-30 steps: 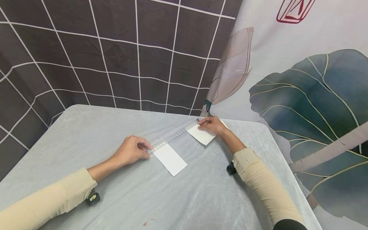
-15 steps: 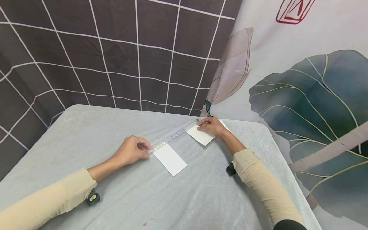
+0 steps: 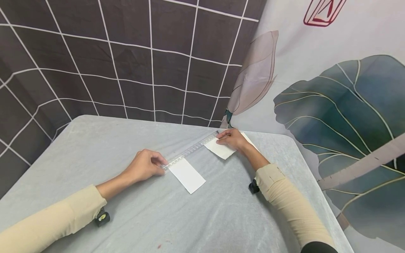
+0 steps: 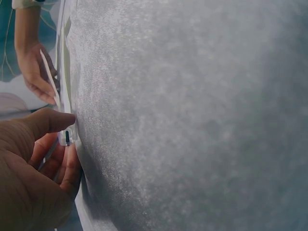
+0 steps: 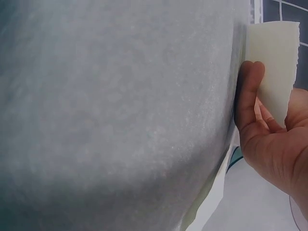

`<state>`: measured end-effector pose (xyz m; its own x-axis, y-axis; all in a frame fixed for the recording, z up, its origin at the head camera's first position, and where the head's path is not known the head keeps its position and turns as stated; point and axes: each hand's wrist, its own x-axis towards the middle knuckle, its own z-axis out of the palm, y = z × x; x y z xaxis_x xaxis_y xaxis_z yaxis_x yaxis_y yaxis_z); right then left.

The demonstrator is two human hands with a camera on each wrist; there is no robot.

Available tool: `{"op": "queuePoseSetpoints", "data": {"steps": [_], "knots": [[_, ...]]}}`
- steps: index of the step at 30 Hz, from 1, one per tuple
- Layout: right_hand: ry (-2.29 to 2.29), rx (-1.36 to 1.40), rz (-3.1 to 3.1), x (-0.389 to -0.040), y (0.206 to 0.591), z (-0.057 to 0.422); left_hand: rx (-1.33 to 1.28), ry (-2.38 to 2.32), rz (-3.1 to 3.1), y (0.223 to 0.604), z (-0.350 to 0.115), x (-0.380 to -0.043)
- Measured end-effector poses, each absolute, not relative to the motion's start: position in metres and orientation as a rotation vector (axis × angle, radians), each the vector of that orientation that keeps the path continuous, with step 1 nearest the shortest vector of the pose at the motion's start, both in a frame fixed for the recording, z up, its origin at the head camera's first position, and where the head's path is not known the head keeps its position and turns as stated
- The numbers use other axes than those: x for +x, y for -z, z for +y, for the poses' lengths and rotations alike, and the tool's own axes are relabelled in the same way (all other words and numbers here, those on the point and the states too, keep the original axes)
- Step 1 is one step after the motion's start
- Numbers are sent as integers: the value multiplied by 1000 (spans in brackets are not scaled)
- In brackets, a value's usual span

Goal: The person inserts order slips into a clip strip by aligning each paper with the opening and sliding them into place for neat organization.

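A clear ruler (image 3: 193, 149) lies slantwise on the grey-covered table. My left hand (image 3: 146, 165) pinches its near end between thumb and fingers; that end also shows in the left wrist view, where the left hand (image 4: 38, 163) fills the lower left. Under the ruler's edge, beside my left hand, is a flat white rectangle of paper (image 3: 188, 177). At the ruler's far end my right hand (image 3: 232, 138) holds a piece of white paper (image 3: 219, 149). In the right wrist view this paper (image 5: 276, 57) has a rough, torn-looking edge, and the right hand (image 5: 274, 144) partly covers it.
A white strip (image 3: 250, 140) shows behind the right wrist; whether it belongs to the held paper I cannot tell. The table's (image 3: 133, 225) far edge runs just beyond the right hand. A dark gridded cloth (image 3: 126, 59) and a leaf-printed cloth (image 3: 341, 105) hang behind.
The paper at my right hand has shifted slightly left, and the white strip behind the right wrist shows longer. The left hand, the ruler and the flat rectangle have stayed put.
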<state>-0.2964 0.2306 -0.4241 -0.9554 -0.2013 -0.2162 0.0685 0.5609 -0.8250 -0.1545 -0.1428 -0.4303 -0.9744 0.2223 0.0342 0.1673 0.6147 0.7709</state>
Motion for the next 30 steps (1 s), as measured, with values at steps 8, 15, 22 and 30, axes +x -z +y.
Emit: {"op": "queuePoseSetpoints", "data": {"steps": [8,15,22,30], "knots": [[1351,-91,2500,-295,424,229,406,-1364,2768,436,-147,-157],[1354,-105,2496,-296,423,230,371,-1345,2758,431,-145,-155],[1341,-94,2492,-294,424,227,345,-1312,2767,429,-142,-153],[1317,-73,2499,-292,423,225,349,-1315,2766,430,-143,-154]]}}
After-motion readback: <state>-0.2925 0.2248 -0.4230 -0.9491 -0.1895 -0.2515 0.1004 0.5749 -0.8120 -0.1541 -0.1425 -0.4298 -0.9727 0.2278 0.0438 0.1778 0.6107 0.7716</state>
